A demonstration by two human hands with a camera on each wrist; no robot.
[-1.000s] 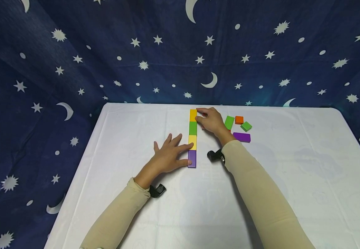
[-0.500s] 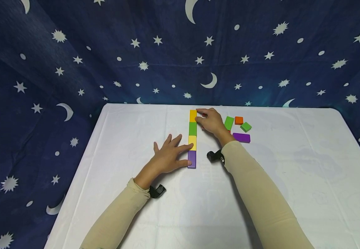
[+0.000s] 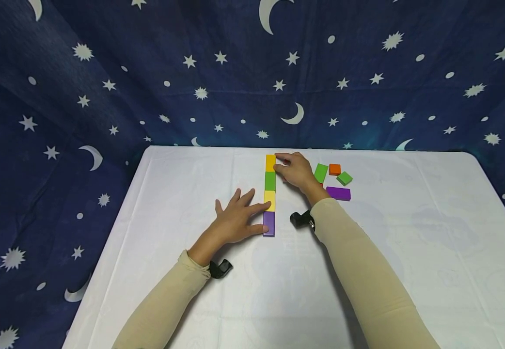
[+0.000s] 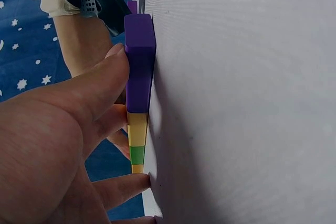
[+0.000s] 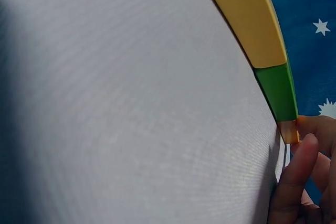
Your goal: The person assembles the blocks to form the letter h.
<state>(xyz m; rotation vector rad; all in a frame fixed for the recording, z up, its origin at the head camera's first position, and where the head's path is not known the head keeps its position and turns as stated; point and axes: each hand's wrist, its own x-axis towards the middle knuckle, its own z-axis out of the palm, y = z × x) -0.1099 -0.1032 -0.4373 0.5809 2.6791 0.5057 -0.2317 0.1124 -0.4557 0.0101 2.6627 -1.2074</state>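
Note:
Four-sided wooden blocks lie end to end in a straight row: a purple block [image 3: 269, 220] nearest, then a pale yellow block [image 3: 269, 198], a green block [image 3: 270, 181] and a deeper yellow block [image 3: 270, 161] farthest. My left hand [image 3: 234, 220] has its fingers spread, thumb on the purple block and index fingertip on the pale yellow one. In the left wrist view the thumb presses the side of the purple block [image 4: 139, 72]. At the far end, my right hand [image 3: 297, 170] holds thumb and bent index finger at the deeper yellow block's right side and far corner.
Right of the row lie a green block [image 3: 321, 173], an orange block [image 3: 334, 169], a smaller green block [image 3: 344, 178] and a purple block [image 3: 338, 194]. Red pieces show partly from under the right hand. A starry blue curtain [image 3: 235, 72] hangs behind the white table [image 3: 409, 242].

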